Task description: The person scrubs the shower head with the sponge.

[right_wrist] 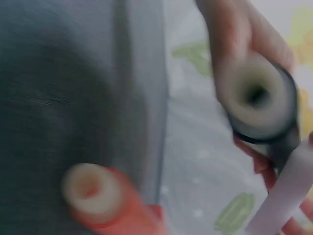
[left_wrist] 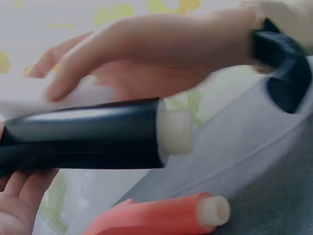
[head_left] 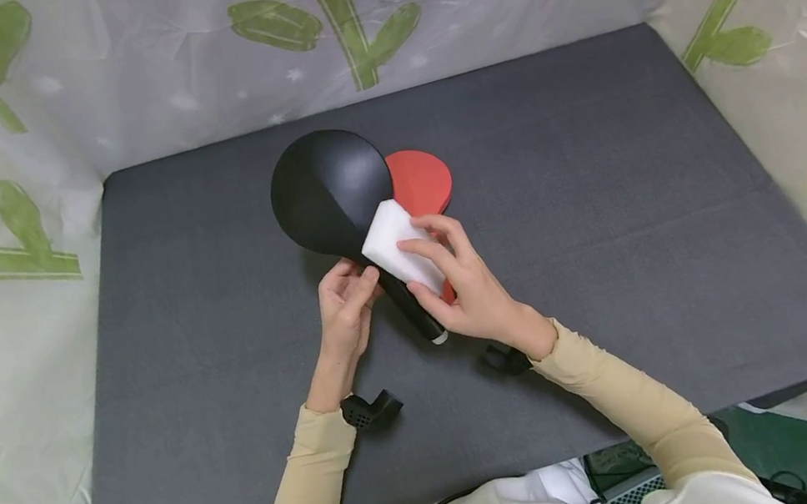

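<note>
My left hand (head_left: pixel 343 314) pinches a black paddle (head_left: pixel 327 186) at its neck, between thumb and fingers. The paddle has a broad round face and a thick handle (left_wrist: pixel 88 139) tipped with a pale plug. In my right hand (head_left: pixel 477 293) is a white sponge (head_left: pixel 390 237), gripped by thumb and fingertips. It lies against the lower edge of the black face and over the upper handle in the head view. Behind them a red paddle (head_left: pixel 422 178) rests on the table, partly covered by the sponge and right hand; its handle (right_wrist: pixel 132 210) shows in the right wrist view.
A dark grey cloth covers the table (head_left: pixel 606 177). White curtains with green leaf prints (head_left: pixel 345 24) hang along the back and both sides. A black camera (head_left: pixel 372 410) sits on the left wrist, close above the tabletop.
</note>
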Tool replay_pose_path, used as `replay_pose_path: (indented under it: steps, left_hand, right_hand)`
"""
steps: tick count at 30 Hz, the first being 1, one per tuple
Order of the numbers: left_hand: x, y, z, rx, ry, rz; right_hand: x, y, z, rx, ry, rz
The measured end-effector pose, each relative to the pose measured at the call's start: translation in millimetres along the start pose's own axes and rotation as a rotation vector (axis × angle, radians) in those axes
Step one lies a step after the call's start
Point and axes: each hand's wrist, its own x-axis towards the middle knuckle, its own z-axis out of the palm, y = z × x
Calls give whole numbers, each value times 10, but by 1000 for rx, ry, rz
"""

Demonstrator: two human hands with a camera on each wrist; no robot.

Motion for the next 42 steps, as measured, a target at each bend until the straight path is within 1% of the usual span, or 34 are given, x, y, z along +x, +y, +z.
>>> replay_pose_path:
  steps: [1, 3, 5, 7, 9, 11, 12, 14, 18, 20, 22, 25, 27, 29, 32, 37, 39, 42]
  left_hand:
    - [8, 8, -14, -10, 13, 6]
    - [34, 28, -53, -41, 17, 25]
    - [59, 55, -98, -74, 20, 45]
    - [77, 79, -141, -97, 25, 63]
    - [90, 94, -157, -124, 38, 78]
    - [92, 98, -160, -133, 48, 85]
    - [91, 94, -160, -137, 49, 85]
    - [89, 98, -150, -127, 30, 84]
    - [73, 97, -121, -103, 3, 68]
    - [70, 97, -107, -68, 1, 68]
    - [66, 96, -98, -33, 9, 71]
    - [65, 91, -87, 18, -3, 76]
    - [63, 93, -80, 34, -13, 76]
    - [61, 93, -75, 37, -17, 78]
    - [76, 118, -86, 32, -3, 95]
    - [132, 199, -160, -22, 56, 139]
    - [153, 223, -194, -39, 85, 153]
    - [168, 241, -232, -35, 127, 159]
  right_hand:
    - [-46, -8, -10, 5, -31, -2]
    - [-158, -20, -36, 2, -107, -10]
    - [-270, -27, -69, -9, -185, -30]
    - [-355, -30, -104, -26, -243, -57]
    - [-413, -19, -126, -43, -274, -83]
    - [-433, -9, -135, -41, -280, -83]
    - [-432, -4, -133, -28, -276, -71]
    - [-393, 0, -113, 5, -256, -28]
    - [-243, -4, -48, 89, -201, 89]
    - [-156, -9, -15, 113, -174, 126]
    - [-75, -14, 10, 136, -141, 146]
    - [27, -20, 31, 171, -63, 157]
    - [77, -23, 36, 199, -12, 166]
    - [95, -20, 35, 211, 13, 168]
    - [63, -5, 39, 195, -24, 131]
    - [-107, -11, 31, 118, -147, 39]
    - [-177, -30, 21, 47, -186, -6]
    - [-247, -58, 18, -112, -234, -129]
